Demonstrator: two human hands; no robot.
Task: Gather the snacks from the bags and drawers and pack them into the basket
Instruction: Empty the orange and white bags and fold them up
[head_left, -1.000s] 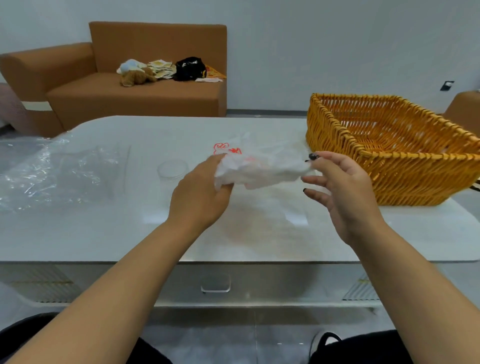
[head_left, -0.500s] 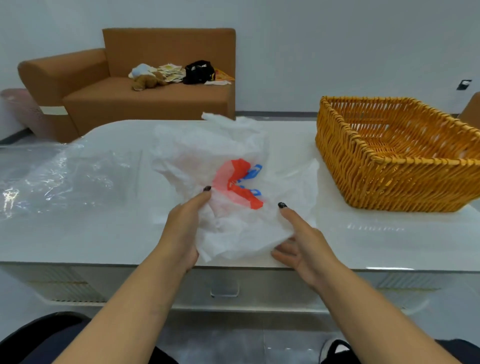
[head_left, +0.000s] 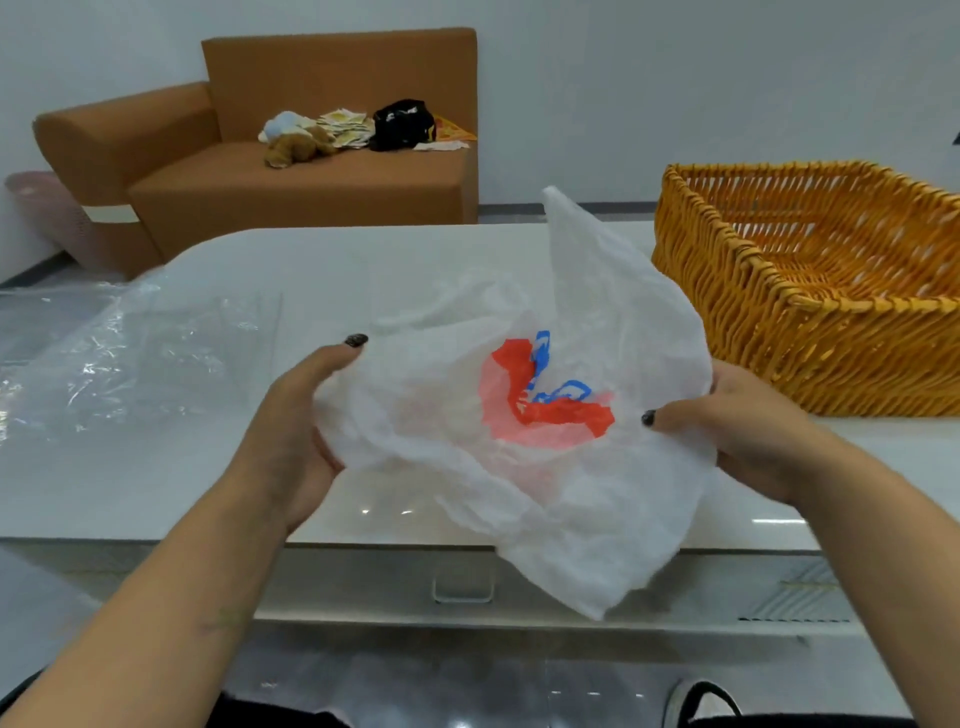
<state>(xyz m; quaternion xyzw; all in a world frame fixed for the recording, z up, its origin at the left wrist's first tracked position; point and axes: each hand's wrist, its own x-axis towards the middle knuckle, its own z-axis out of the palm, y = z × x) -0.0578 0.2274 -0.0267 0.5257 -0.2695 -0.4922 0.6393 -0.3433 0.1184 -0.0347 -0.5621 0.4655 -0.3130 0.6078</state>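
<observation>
Head view. A thin white plastic bag (head_left: 524, 436), limp, crinkly and probably very light, hangs over the table (head_left: 311, 270) edge; best taken by its rims. Left hand (head_left: 291, 431), at 9 o'clock, and right hand (head_left: 748, 431), at 3 o'clock, each pinch one side, forearms converging. The wicker basket (head_left: 810, 322) sits at 2 o'clock.

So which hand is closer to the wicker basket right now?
Right. The right hand grips the white plastic bag's right edge just in front of the wicker basket and its near corner. The left hand holds the bag's far side, well left of the basket.
</observation>
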